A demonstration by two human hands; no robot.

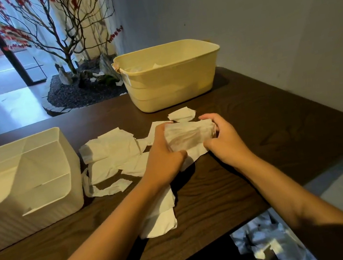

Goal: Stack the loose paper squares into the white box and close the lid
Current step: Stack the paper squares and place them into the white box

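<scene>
On the dark wood-grain worktop [228, 179], an open white ribbed plastic box [28, 183] is seen far left, thin crumpled white paper squares [112, 153] strewn beside it. A soft, creased bundle of gathered squares [189, 137] is gripped between the left hand [162, 153] and right hand [222, 138]; edges are best squared before boxing. A cream plastic tub [169, 75] stands behind.
</scene>
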